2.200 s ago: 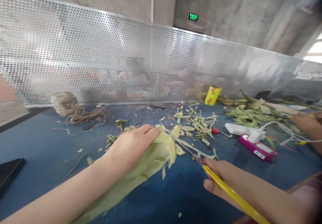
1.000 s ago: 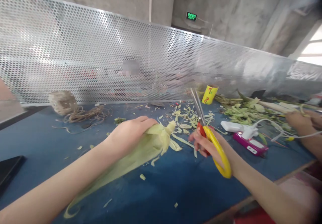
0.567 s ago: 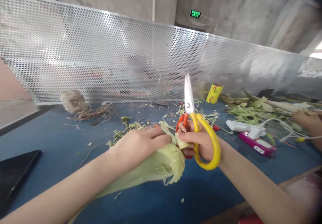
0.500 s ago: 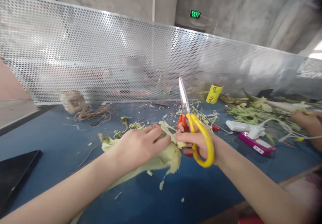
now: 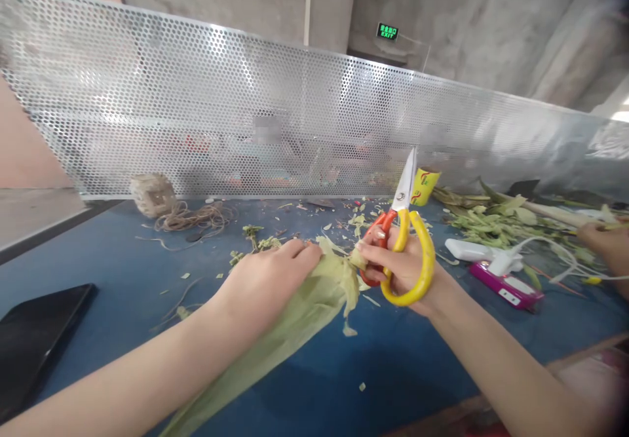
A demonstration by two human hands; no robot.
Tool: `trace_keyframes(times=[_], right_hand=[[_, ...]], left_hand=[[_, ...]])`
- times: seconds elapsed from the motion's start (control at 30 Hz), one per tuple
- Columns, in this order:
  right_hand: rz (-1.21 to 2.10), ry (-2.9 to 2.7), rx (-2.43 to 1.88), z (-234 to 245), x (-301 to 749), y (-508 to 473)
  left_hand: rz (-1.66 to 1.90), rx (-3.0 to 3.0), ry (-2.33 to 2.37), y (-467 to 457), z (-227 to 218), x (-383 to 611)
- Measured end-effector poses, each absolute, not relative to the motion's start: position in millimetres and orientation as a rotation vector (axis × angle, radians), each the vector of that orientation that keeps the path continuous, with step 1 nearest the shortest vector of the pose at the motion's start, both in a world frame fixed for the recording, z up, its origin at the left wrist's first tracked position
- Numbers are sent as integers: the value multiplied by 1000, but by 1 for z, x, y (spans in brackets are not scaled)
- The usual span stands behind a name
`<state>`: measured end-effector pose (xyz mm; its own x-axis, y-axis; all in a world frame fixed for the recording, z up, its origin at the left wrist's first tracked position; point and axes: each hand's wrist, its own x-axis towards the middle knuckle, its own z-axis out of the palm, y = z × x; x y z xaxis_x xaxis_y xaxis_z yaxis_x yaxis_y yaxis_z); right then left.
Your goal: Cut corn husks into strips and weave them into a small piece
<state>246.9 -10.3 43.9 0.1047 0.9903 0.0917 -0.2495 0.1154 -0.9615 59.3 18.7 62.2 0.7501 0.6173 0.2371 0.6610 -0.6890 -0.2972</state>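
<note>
My left hand (image 5: 272, 283) is closed over a long, thin, pale green leaf-like sheet (image 5: 299, 322), whose near end trails towards me under my forearm. Crumpled, ragged flaps hang from the far end of this sheet. In my right hand (image 5: 407, 260) is a pair of scissors (image 5: 403, 227) with one yellow and one red handle, the closed-looking blades pointing up and away. The thumb and fingertips of that same hand pinch a bit of the ragged end. Just beyond my left hand lie small green sprigs (image 5: 253, 234).
A ball of twine (image 5: 152, 194) stands at the back left, a black tablet-like slab (image 5: 44, 339) at the left edge. Rightward are a yellow roll (image 5: 425, 187), a purple power strip (image 5: 506, 286) with white cables, and heaped green stems (image 5: 506, 217). Another person's hand (image 5: 602, 234) touches them.
My right hand has moved right and slightly up, and the scissors have tilted rightward. The ragged end of the sheet has been drawn right, and more of the sheet now shows stretched out.
</note>
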Motion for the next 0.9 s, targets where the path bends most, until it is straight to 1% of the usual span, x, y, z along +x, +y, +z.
trace_keyframes(times=[0.1,0.23,0.37,0.53,0.63,0.73,0.9], right_hand=[[1179,-1017,-1000,40,251,-13],[1281,-1034,-985,34,249,-14],[1384,-1029,-1018,36,237,-12],[1361,-975,-978,46,234,-9],[1369,-1033,-876,40,242,-10],[1443,-1179,-819,30,246,-12],[1257,-1431,-936,30,242,-18]], left_hand=[[-136,-2577,-998,15,63,58],[-148,-2574,-941,18,61,57],[-247,-2658,-797,25,55,58],[-453,-2775,-823,29,48,55],[-482,-2916,-854,30,44,52],[-519,-3126,-892,31,42,51],[-482,-3345,-903,31,43,50]])
